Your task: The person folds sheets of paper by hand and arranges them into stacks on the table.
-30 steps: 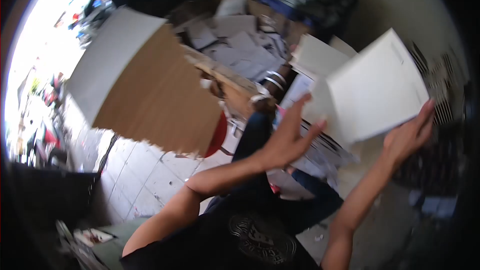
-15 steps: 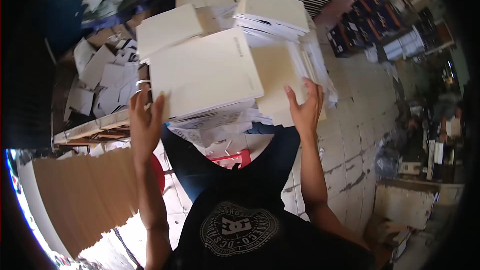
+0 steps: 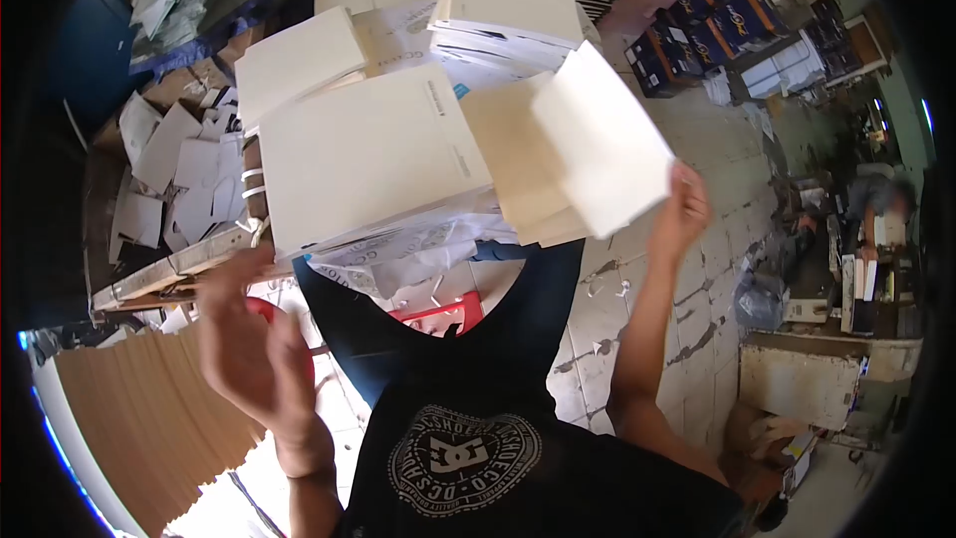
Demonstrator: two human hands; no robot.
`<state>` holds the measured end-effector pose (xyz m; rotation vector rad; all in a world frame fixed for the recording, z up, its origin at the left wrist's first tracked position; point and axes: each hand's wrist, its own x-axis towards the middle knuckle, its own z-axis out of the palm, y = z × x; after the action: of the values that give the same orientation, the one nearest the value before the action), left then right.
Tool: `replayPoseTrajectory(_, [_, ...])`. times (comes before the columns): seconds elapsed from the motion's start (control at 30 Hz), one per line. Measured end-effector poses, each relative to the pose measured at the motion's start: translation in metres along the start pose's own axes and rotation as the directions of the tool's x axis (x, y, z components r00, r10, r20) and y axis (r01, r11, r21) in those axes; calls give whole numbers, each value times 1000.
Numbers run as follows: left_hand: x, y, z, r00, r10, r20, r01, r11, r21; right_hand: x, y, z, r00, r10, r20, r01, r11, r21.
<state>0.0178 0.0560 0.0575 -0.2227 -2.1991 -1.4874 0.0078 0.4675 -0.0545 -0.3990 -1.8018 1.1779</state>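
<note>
Cream sheet (image 3: 612,144) rose, apparently separating from its pile (image 3: 510,154), pinched in the right hand's (image 3: 687,209) fingers; left hand (image 3: 249,364) withdrew, empty, loosely spread.

A main stack (image 3: 363,159) lies in the middle, with one pile of sheets (image 3: 299,65) at its far left, a second pile (image 3: 513,15) at its far right, and thin sheets (image 3: 503,144) on its right, partly behind a raised sheet (image 3: 607,144) in the right hand (image 3: 683,207). To the left, scraps (image 3: 179,149) lie in a tray (image 3: 164,271); nearer, the left hand (image 3: 244,349) is right of a board pile (image 3: 134,418). Cartons (image 3: 712,25) stand far right.
</note>
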Motion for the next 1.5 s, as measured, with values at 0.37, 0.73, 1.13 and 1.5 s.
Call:
replayPoseTrajectory(0.37, [-34,15,80,725,450,522,-213,867,-451,37,74,11,983,122,141,-88,971,-223])
replayPoseTrajectory(0.73, [-32,21,74,795,487,362,-358,858,-368,-4,-93,-55,996,-87,-18,87,996,-4])
replayPoseTrajectory(1.13, [-75,-27,136,863,406,301,-344,908,-237,-119,-133,-12,745,357,564,-374,923,-90])
replayPoseTrajectory(1.5, [-90,-43,115,912,389,129,-344,898,-276,-121,-129,8,557,240,795,-405,914,8])
